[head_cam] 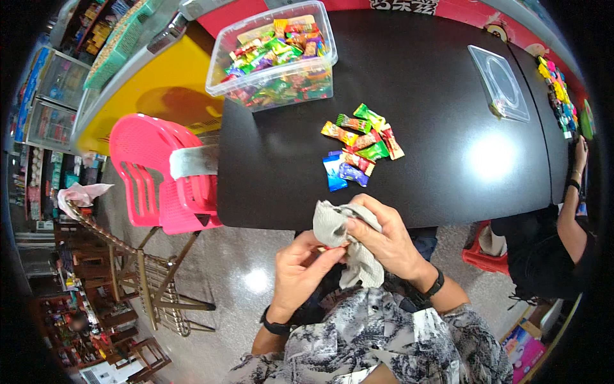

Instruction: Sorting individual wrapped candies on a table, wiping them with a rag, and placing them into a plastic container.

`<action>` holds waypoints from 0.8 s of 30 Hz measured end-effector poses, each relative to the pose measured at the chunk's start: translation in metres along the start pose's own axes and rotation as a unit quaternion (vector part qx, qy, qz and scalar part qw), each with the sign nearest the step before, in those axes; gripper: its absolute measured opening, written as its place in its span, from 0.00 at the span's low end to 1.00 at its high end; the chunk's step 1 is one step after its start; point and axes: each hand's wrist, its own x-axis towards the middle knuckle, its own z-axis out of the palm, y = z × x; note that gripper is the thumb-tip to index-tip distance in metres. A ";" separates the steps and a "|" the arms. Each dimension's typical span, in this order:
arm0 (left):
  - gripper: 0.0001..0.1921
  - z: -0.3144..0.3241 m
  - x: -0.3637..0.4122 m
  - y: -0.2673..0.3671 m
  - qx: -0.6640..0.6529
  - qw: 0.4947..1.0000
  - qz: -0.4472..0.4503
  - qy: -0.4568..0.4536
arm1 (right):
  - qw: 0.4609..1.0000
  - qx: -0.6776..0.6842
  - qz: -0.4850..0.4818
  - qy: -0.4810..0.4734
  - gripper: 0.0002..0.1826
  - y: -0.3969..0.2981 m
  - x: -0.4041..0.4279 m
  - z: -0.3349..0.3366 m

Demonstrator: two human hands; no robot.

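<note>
Near the front edge of the dark table, my right hand grips a crumpled whitish cloth or paper towel, whose lower end hangs down. Close against it, my left hand pinches a small reddish item between thumb and fingers; most of that item is hidden. Just beyond my hands lies a loose pile of wrapped sweets in green, red, yellow and purple wrappers. A flat blue packet sits at the pile's near left side.
An uncovered clear plastic tub of wrapped sweets stands at the back left. Its likely lid lies at the right. Pink plastic chairs and a metal-framed chair are on the left. Another person's arm reaches colourful small items.
</note>
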 end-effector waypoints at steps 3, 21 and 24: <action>0.10 -0.012 -0.002 0.001 -0.038 0.999 0.034 -0.004 | 0.994 0.111 0.009 -0.003 0.11 0.000 0.004 0.006; 0.14 -0.024 -0.005 0.022 -0.013 0.977 0.113 0.178 | 0.955 -0.234 -0.158 -0.095 0.10 -0.003 0.016 0.017; 0.12 -0.031 -0.005 0.016 -0.018 0.980 0.131 0.151 | 0.959 -0.220 -0.167 -0.068 0.11 -0.002 0.017 0.018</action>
